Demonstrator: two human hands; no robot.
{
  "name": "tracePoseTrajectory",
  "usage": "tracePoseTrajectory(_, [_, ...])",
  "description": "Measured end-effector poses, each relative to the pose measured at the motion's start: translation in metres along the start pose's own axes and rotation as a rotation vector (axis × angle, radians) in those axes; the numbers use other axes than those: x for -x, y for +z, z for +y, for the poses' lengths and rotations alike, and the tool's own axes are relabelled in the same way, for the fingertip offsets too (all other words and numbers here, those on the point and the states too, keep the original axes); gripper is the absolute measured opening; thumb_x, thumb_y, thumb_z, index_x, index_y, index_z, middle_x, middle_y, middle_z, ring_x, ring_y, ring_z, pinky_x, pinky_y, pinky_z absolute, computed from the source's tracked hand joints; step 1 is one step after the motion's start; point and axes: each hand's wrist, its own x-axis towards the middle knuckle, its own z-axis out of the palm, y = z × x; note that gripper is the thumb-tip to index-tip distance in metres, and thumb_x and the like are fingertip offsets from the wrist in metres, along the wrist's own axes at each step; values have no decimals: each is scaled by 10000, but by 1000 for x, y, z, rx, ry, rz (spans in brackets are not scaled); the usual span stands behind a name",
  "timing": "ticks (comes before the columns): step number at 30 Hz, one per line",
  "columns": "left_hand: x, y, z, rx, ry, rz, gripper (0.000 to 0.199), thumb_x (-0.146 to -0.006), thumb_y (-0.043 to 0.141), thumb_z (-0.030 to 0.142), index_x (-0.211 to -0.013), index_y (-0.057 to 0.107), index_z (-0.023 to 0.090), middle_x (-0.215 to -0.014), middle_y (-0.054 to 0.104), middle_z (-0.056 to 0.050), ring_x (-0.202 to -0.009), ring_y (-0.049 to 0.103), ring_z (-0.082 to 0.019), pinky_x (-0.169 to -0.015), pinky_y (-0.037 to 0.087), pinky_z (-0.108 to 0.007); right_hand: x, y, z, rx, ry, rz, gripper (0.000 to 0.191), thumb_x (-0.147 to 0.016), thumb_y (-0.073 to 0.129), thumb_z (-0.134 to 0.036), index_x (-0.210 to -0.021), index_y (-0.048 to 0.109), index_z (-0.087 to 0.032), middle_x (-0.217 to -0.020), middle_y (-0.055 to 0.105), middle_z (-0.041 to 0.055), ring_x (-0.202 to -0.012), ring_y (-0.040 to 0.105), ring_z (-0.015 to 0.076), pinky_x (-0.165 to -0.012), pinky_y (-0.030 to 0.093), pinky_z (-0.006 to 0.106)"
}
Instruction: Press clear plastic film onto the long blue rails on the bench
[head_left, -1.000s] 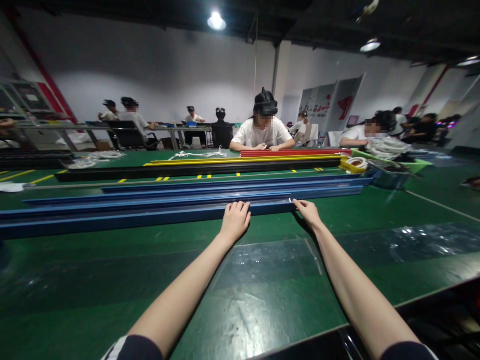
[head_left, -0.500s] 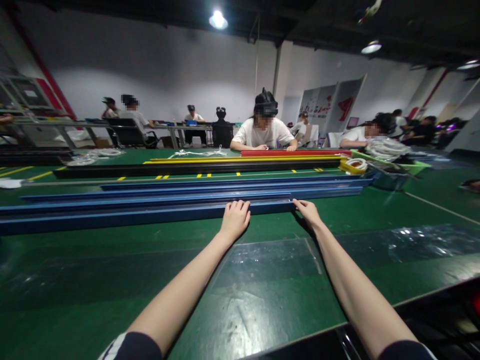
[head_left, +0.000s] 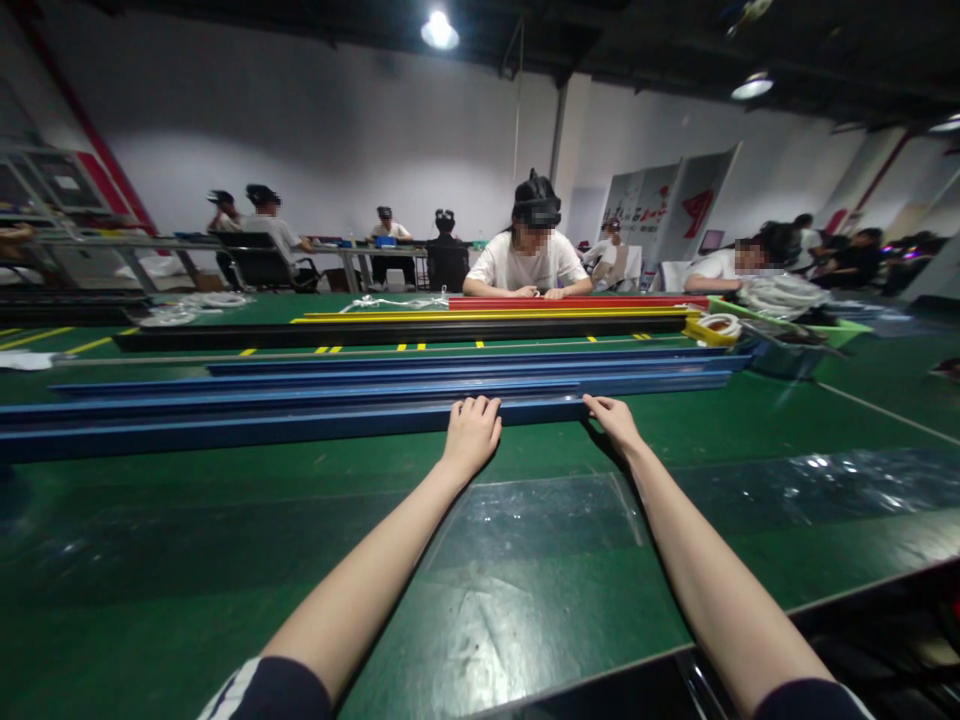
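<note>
A long blue channel strip (head_left: 262, 428) lies across the green table (head_left: 480, 620), its right end near the middle of the view. My left hand (head_left: 472, 432) rests over its near edge, fingers curled over the top and gripping it. At the strip's right end, my right hand (head_left: 613, 418) has thumb and fingertips pinched together; whatever is between them is too small to make out. Just behind lie more blue strips (head_left: 652, 381), parallel to the first.
Beyond are a black strip (head_left: 450, 331), a yellow strip (head_left: 487, 315) and a red strip (head_left: 585, 302). A yellow container (head_left: 712, 332) and green basket (head_left: 847, 330) stand right. Clear film (head_left: 225, 530) lies nearer. A person (head_left: 529, 262) sits opposite.
My hands have hardly moved. The view has shifted slightly. Across the table, the other person's hands have come closer together, and the red strip now reaches farther left.
</note>
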Motion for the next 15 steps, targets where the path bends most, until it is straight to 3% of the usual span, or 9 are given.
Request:
tracePoseTrajectory(4, [1, 0, 0, -1, 4, 4, 310, -892, 372, 272, -1156, 513, 192, -1039, 579, -84, -962, 481, -228, -863, 326, -375, 3, 1, -6, -5, 15, 26, 409, -713, 522, -486, -887, 635, -133, -905, 673, 103, -812, 610, 194, -748, 446, 289])
tracePoseTrajectory(8, [1, 0, 0, 17, 2, 4, 308, -892, 374, 273, -1154, 516, 195, -1036, 578, -83, -964, 482, -226, -875, 321, -374, 11, -6, -27, 220, -100, 275, 337, -713, 543, -388, -939, 575, -140, -988, 622, 136, -869, 569, 206, -806, 422, 326])
tracePoseTrajectory(10, [1, 0, -1, 29, 1, 5, 308, -894, 371, 274, -1154, 517, 194, -1032, 579, -84, -962, 482, -224, -875, 322, -374, 19, -11, -44, 299, -202, 326, 275, -738, 521, -374, -892, 564, -151, -942, 620, 124, -863, 554, 205, -803, 410, 325])
tracePoseTrajectory(12, [1, 0, -1, 36, 5, 7, 311, -895, 368, 275, -1152, 520, 189, -1032, 580, -86, -959, 482, -225, -870, 325, -374, 30, -16, -61, 296, -243, 125, 245, -747, 523, -415, -784, 565, -176, -800, 627, 70, -747, 556, 173, -722, 417, 288])
tracePoseTrajectory(15, [1, 0, -1, 45, 11, 11, 315, -894, 367, 274, -1153, 523, 184, -1038, 580, -90, -958, 481, -226, -867, 327, -376, 47, -17, -80, 276, -281, -473, 309, -689, 595, -483, -738, 581, -178, -724, 622, 27, -678, 549, 142, -627, 410, 241])
